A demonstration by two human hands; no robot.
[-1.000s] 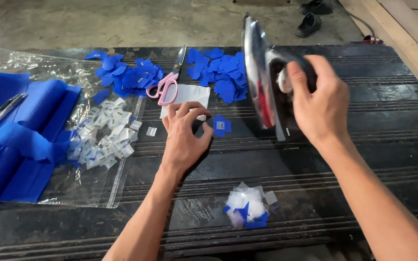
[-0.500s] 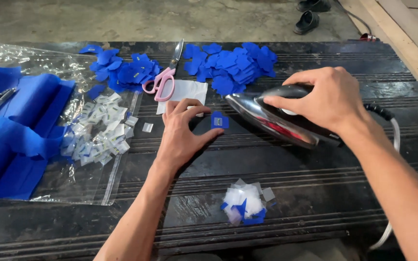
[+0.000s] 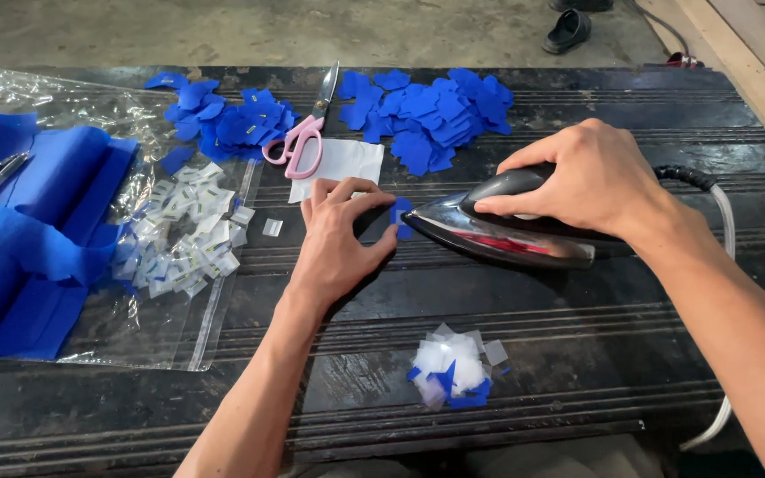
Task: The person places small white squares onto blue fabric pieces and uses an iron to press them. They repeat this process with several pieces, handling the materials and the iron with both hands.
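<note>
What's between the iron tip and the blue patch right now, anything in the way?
Nothing visible. The iron, gripped by the right hand, has its tip right at the blue patch, partly covering it. The left hand flanks the patch, fingertips at its edge, close to the tip but not under it.

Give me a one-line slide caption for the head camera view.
Right hand presses an iron onto a small blue fabric piece steadied by the left hand.

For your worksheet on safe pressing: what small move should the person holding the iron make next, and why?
Probably draw the left hand back a little. Its fingertips sit right beside the tip of the iron, which the right hand holds flat over the small blue patch, so a burn seems the nearest risk.
</note>
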